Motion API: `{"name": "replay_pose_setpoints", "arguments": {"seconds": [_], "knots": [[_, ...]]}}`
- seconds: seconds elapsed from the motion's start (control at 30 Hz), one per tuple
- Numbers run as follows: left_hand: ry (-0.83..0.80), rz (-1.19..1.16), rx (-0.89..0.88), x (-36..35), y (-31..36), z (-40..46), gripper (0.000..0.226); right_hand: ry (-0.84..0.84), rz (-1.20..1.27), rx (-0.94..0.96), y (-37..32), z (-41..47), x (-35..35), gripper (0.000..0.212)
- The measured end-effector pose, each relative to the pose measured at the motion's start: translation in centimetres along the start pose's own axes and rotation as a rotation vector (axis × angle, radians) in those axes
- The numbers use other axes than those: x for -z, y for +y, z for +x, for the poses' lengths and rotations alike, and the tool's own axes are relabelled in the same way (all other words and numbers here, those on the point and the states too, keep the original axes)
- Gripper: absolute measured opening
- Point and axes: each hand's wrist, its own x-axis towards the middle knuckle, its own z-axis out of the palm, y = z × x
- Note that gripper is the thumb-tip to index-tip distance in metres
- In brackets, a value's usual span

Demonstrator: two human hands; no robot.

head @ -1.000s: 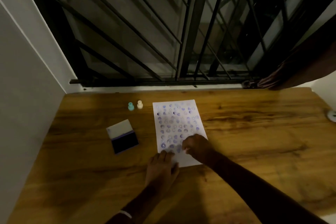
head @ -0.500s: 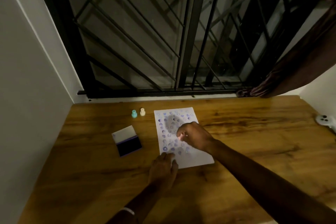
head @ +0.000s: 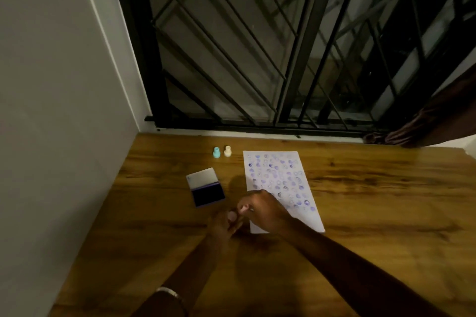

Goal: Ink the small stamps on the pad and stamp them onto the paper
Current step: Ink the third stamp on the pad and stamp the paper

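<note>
My left forearm comes in from the bottom edge with a pale bangle [head: 168,292] at the wrist, and my right forearm crosses in from the lower right. The two hands meet just off the near left corner of the paper [head: 279,183]. My left hand [head: 224,224] is curled, and something pale shows at its fingertips; it is too blurred for me to say whether that is a stamp or a nail, so I cannot tell what this hand holds. My right hand [head: 262,210] has its fingers bent together around a small pale pink stamp [head: 243,208], pinched at the tips, and part of the hand lies over the near left edge of the sheet.

The paper lies flat on the wooden table [head: 373,201], covered with rows of purple and blue prints. Left of it, apart from the sheet, the ink pad [head: 208,194] sits open, its pale lid folded back on the far side. Farther back, near the window, a teal stamp [head: 216,152] and a cream stamp [head: 227,151] stand upright just beside each other. Behind the table rise a black window grille [head: 257,59], a white wall [head: 64,85] at left and a dark curtain [head: 425,123] at right.
</note>
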Motion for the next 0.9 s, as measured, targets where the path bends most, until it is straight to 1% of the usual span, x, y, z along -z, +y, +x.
{"name": "replay_pose_setpoints", "arguments": {"seconds": [0.2,0.33,0.43,0.53,0.67,0.8,0.9], "knots": [[-0.06,-0.167,0.015,0.6,0.4,-1.0,0.029,0.004,0.045,0.016,-1.0,0.6,-1.9,0.013],[-0.059,-0.229,-0.008,0.6,0.5,-1.0,0.03,0.012,0.05,0.047,-1.3,0.9,-2.3,0.015],[-0.037,-0.222,-0.016,0.5,0.5,-0.5,0.034,0.057,-0.007,0.112,-1.5,0.9,-2.5,0.015],[-0.045,-0.241,-0.012,0.4,0.6,0.1,0.039,0.064,-0.055,0.143,-1.4,1.3,-2.9,0.02],[-0.037,-0.259,0.05,0.1,0.8,0.9,0.053,0.062,-0.021,0.134,-1.2,1.7,-3.2,0.019],[-0.016,-0.277,0.109,-0.6,1.0,1.5,0.052,0.07,-0.014,0.117,-1.0,2.2,-3.1,0.02],[-0.022,-0.318,0.1,-0.8,1.2,2.1,0.042,0.069,-0.026,0.087,-0.6,2.8,-3.0,0.017]]}}
